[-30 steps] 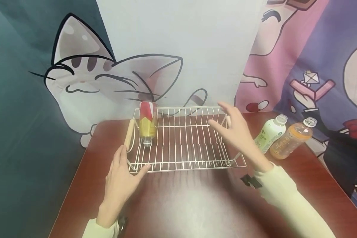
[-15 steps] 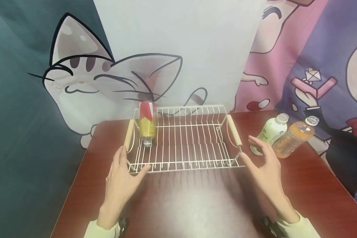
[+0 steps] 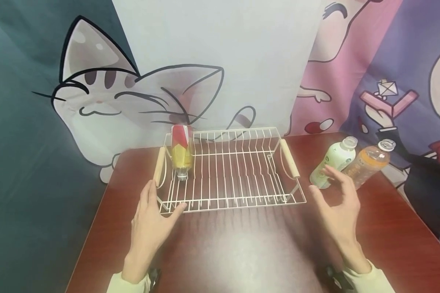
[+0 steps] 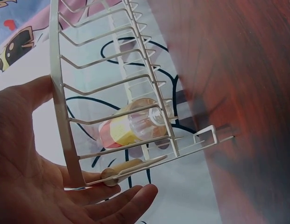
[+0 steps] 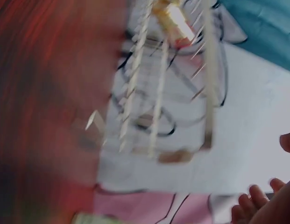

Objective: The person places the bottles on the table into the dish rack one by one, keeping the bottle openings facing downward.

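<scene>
At lower left of the head view, the left hand (image 3: 150,224) touches the near corner of the white rack (image 3: 227,199) with nearly straight fingers; this rack stands in the centre. At lower right, the right hand (image 3: 339,209), loosely spread, is just before the green bottle (image 3: 339,156).

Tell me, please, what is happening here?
A person's left hand touches the near left corner of a white wire rack, where a red-and-yellow bottle rests at the left end. The right hand holds nothing and hovers near a green bottle and an orange bottle standing right of the rack.
</scene>
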Available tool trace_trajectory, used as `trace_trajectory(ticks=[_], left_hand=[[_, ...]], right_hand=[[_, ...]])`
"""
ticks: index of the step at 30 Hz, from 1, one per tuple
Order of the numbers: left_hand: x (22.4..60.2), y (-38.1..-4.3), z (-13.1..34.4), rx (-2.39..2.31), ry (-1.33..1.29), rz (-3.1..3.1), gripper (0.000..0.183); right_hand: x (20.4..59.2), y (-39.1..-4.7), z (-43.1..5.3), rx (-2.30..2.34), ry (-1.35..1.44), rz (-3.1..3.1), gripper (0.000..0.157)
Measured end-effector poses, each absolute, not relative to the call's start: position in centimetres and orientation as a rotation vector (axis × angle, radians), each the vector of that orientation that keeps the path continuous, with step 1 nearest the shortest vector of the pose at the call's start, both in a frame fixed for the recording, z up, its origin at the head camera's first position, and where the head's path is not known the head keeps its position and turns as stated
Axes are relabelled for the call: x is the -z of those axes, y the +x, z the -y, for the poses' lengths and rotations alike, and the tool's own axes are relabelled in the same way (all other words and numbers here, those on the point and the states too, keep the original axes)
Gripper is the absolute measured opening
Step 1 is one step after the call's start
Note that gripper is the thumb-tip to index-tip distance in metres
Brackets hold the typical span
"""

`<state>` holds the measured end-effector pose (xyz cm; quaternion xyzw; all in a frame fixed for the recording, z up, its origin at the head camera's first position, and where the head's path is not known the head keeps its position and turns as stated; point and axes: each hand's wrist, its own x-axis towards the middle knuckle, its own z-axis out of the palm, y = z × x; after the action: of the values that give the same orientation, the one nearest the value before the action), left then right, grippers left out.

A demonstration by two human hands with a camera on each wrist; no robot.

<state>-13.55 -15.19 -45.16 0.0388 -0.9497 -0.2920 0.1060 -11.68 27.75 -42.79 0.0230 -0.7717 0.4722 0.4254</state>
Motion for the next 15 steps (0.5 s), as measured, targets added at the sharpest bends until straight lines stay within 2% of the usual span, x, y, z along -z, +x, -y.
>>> trace_trajectory(ticks=[4, 10, 15], left_hand=[[45.1, -13.5, 15.1, 0.863, 0.119, 2.799, 0.119], [45.1, -13.5, 15.1, 0.868, 0.118, 2.801, 0.119], [45.1, -13.6, 15.1, 0.863, 0.114, 2.801, 0.119]], right_hand=[[43.5, -12.6, -29.7, -1.189, -0.087, 1.820, 0.065], [45.6, -13.7, -33.3, -1.140, -0.250, 1.818, 0.085], [46.6, -14.6, -34.7, -1.050, -0.295, 1.885, 0.090]])
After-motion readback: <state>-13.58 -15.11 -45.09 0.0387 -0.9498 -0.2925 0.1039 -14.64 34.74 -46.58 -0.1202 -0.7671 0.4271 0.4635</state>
